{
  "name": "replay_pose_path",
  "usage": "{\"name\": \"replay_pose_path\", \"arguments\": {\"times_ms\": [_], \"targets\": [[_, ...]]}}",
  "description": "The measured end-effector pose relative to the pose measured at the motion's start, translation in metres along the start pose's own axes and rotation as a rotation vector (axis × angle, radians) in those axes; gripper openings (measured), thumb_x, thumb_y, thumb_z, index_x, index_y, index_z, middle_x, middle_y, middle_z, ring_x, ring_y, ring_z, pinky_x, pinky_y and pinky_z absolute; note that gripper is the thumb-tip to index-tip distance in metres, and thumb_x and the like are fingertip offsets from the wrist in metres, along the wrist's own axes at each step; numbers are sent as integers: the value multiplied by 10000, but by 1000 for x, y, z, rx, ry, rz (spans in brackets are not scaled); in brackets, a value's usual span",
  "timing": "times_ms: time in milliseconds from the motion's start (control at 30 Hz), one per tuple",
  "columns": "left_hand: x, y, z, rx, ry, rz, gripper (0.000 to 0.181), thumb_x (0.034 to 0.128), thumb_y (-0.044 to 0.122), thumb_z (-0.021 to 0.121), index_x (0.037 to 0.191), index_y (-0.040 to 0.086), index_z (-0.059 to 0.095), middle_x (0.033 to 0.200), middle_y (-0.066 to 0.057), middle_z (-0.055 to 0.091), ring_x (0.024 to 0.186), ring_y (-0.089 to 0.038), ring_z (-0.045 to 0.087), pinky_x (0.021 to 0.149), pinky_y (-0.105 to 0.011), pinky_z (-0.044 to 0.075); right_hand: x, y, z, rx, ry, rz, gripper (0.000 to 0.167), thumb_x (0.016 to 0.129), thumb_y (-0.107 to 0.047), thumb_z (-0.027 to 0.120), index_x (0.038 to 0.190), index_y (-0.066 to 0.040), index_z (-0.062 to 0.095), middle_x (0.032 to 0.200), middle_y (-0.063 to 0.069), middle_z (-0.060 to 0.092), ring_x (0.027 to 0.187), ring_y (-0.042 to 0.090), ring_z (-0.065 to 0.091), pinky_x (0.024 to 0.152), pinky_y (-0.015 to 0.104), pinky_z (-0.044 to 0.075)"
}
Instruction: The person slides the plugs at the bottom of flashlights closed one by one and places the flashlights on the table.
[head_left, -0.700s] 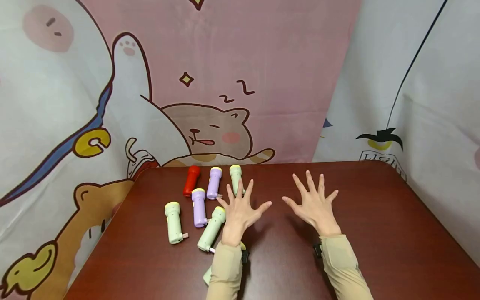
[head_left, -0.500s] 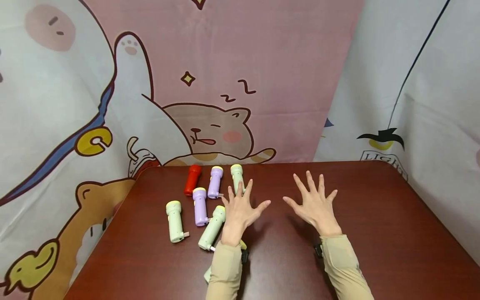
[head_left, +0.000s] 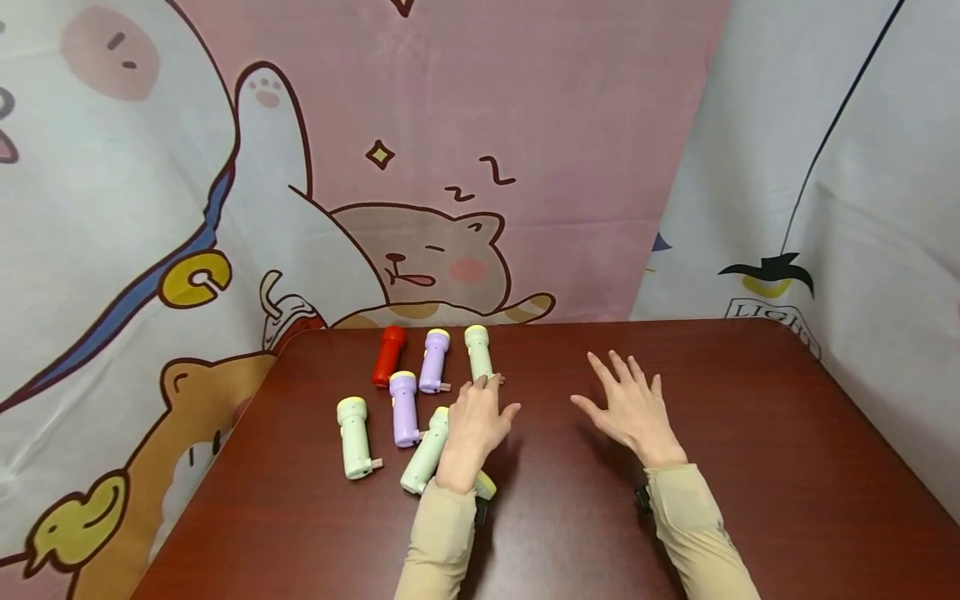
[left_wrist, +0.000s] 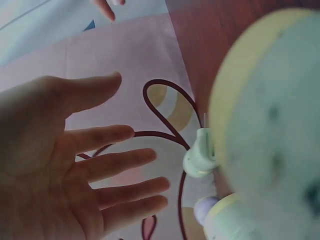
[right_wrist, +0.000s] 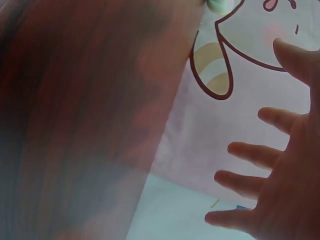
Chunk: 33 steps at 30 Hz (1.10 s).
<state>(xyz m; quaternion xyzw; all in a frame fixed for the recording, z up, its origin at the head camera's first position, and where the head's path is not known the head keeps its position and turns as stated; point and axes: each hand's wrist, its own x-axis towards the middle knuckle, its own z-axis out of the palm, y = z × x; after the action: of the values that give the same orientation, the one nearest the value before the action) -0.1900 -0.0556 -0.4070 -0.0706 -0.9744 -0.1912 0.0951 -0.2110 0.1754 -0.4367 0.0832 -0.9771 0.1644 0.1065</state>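
My left hand (head_left: 476,426) is held above the table with its fingers extended and nothing in its grasp. Below and beside it lie a green flashlight (head_left: 426,454) and another green flashlight (head_left: 485,485), mostly hidden by the wrist. Just past the fingertips is a third green flashlight (head_left: 477,350). In the left wrist view a green flashlight (left_wrist: 280,110) looms large and blurred at the right, apart from the palm. My right hand (head_left: 632,410) hovers over the table's right half, fingers spread, holding nothing; the right wrist view shows those fingers (right_wrist: 250,155) apart from any object.
Left on the brown table (head_left: 720,367) lie a red flashlight (head_left: 388,356), a purple flashlight (head_left: 434,361), another purple flashlight (head_left: 404,408) and a green flashlight (head_left: 356,437). A printed cartoon cloth (head_left: 585,167) hangs behind the table's far edge.
The left hand's fingers have drawn closer together and the hand has dipped slightly left. The right hand's fingers have relaxed a little. The view has shifted slightly; the flashlights have kept their arrangement.
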Motion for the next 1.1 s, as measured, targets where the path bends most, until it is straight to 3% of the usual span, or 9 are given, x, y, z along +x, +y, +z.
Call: {"name": "replay_pose_path", "arguments": {"times_ms": [167, 367, 533, 700, 900, 1100], "targets": [[-7, 3, -7, 43, -5, 28, 450, 835, 322, 697, 1215, 95, 618, 1147, -125, 667, 955, -365, 648, 675, -477, 518, -1, 7, 3, -21, -1, -46, 708, 863, -548, 573, 1434, -163, 407, 1442, 210, 433, 1327, 447, 383, 1028, 700, 256], [-20, -2, -17, 106, -63, 61, 304, 820, 318, 713, 937, 46, 642, 902, -132, 679, 758, -345, 662, 585, -417, 495, -4, 11, 4, -66, 48, -125, 591, 869, -435, 630, 1333, -83, 532, 1295, 214, 570, 1152, 419, 549, 951, 615, 406], [-32, -8, -25, 185, -152, 53, 314, 772, 338, 757, 772, 52, 629, 756, -109, 655, 657, -308, 635, 549, -391, 481, -8, 14, 3, -104, 47, -143, 553, 872, -401, 642, 1305, -68, 556, 1240, 211, 603, 1098, 410, 579, 883, 579, 452], [-48, -11, -32, 239, -276, 14, 338, 723, 364, 795, 652, 79, 629, 723, -95, 645, 672, -287, 636, 557, -392, 489, -11, 16, 3, -119, 57, -144, 531, 875, -392, 642, 1289, -69, 567, 1221, 199, 615, 1088, 407, 580, 862, 563, 462], [-63, -10, -34, 337, -370, -14, 389, 633, 413, 845, 717, 84, 653, 776, -82, 643, 718, -259, 645, 593, -398, 518, -14, 16, 2, -121, 62, -140, 498, 883, -378, 631, 1269, -68, 578, 1194, 193, 627, 1061, 400, 590, 843, 560, 468], [-76, -16, -25, 417, -365, 29, 451, 536, 386, 893, 776, 74, 673, 772, -73, 633, 714, -267, 648, 583, -372, 520, -16, 15, 2, -126, 48, -136, 495, 886, -384, 625, 1269, -74, 581, 1182, 186, 638, 1042, 396, 598, 841, 556, 469]]}}
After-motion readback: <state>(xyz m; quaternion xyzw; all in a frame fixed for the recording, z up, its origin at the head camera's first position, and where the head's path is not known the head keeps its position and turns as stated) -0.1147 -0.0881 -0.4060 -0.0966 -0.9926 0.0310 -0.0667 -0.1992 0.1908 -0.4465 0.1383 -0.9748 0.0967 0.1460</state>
